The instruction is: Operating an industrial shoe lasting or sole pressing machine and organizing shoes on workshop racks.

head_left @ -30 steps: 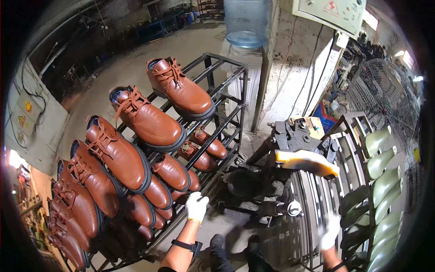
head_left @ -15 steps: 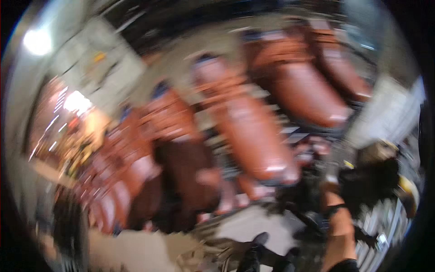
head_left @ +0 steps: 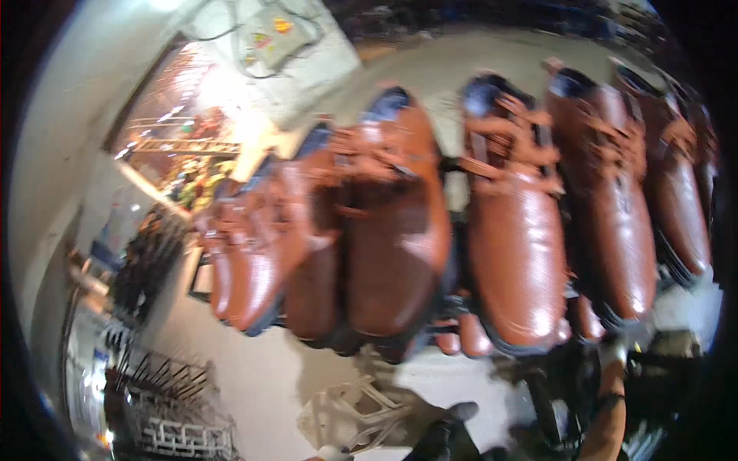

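Note:
Several shiny brown lace-up shoes stand in a row across the head view, toes toward me; one brown shoe (head_left: 516, 261) is near the middle. A shoe (head_left: 392, 261) left of it lies partly in dark shadow. My right forearm, with a black wristband, rises from the lower right. My right hand (head_left: 613, 353) is just below the toe of another brown shoe (head_left: 621, 253); blur and dark objects hide its fingers. At the bottom edge a small pale patch (head_left: 334, 453) beside a bit of skin may be my left hand; its fingers cannot be made out.
More shoe toes (head_left: 475, 336) show on a lower level. A pale plastic stool (head_left: 357, 411) stands on the floor, near a dark shoe (head_left: 461, 411). Metal racks (head_left: 188, 434) are at lower left. Beyond the row, a bright lamp lights a doorway beside a pale box (head_left: 280, 38).
The view has swung, so the shoe row looks more upright and the stool and left-hand racks show more. My right forearm appears slightly farther right and lower. Blur has lessened.

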Demonstrator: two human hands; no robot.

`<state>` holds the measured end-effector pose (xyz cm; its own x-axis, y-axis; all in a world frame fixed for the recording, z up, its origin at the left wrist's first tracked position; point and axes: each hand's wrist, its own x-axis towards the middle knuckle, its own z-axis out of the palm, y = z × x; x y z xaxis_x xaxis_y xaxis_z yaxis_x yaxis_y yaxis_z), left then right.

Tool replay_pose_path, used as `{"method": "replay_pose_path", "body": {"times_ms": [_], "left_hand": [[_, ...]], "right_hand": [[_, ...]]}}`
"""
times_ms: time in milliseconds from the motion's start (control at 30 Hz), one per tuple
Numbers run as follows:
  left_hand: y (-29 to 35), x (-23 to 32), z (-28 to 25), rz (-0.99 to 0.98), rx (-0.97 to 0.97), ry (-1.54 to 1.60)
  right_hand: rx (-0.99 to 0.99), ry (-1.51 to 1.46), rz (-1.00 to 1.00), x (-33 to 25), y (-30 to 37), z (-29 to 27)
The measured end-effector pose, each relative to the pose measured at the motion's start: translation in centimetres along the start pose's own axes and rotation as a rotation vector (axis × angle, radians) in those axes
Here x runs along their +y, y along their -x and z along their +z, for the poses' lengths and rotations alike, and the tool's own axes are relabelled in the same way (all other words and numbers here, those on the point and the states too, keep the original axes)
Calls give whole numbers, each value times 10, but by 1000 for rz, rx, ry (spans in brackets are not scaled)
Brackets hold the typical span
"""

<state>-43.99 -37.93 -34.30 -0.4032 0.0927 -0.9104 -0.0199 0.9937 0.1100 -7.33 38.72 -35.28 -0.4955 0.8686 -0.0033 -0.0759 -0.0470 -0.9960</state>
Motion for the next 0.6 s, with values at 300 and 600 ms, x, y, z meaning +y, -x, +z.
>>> {"method": "replay_pose_path", "body": {"times_ms": [300, 600], "left_hand": [[24, 277, -6, 659, -141, -211], [132, 447, 118, 871, -554, 529]], "right_hand": [[539, -819, 213, -67, -32, 5], [621, -772, 533, -198, 218, 159]]}}
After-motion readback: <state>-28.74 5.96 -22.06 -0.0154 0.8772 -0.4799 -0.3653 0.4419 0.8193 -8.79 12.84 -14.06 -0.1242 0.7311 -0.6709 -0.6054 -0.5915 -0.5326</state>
